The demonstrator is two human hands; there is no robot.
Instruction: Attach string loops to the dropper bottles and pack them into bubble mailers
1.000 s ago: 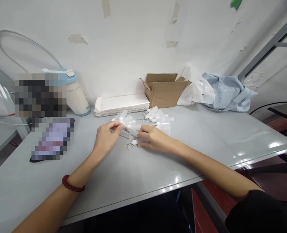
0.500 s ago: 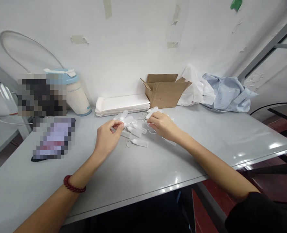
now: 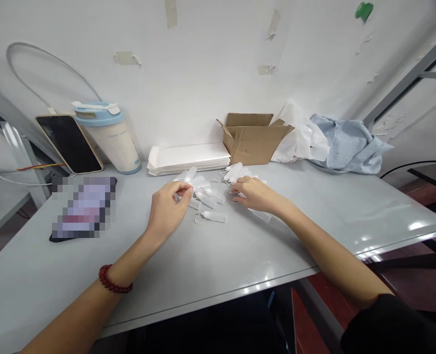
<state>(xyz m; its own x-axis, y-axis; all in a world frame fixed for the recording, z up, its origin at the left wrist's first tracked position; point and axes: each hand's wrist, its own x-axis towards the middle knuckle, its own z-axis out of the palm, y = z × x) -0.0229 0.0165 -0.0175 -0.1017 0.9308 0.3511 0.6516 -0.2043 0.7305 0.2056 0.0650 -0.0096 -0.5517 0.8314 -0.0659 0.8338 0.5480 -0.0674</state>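
Note:
A pile of small white plastic tags with wire loops (image 3: 236,173) lies on the grey table (image 3: 210,255) in front of the wall. My left hand (image 3: 168,209) is curled, its fingertips pinching a white tag at the pile's left side. My right hand (image 3: 253,194) rests on the pile's right part, fingers bent over a tag and its loop. One loose tag (image 3: 212,217) lies on the table between the two hands. Several more tags (image 3: 206,197) lie just behind it.
A stack of flat white sheets (image 3: 188,158) and an open cardboard box (image 3: 255,140) stand at the wall. A white plastic bag (image 3: 301,137) and blue cloth (image 3: 347,145) lie to the right. At left: a blue-lidded cup (image 3: 109,137), a leaning phone (image 3: 69,143), a blurred dark device (image 3: 83,209).
My right hand let go of the tag near the front and moved back and right to the pile. That tag stays on the table. My left hand kept its pinch.

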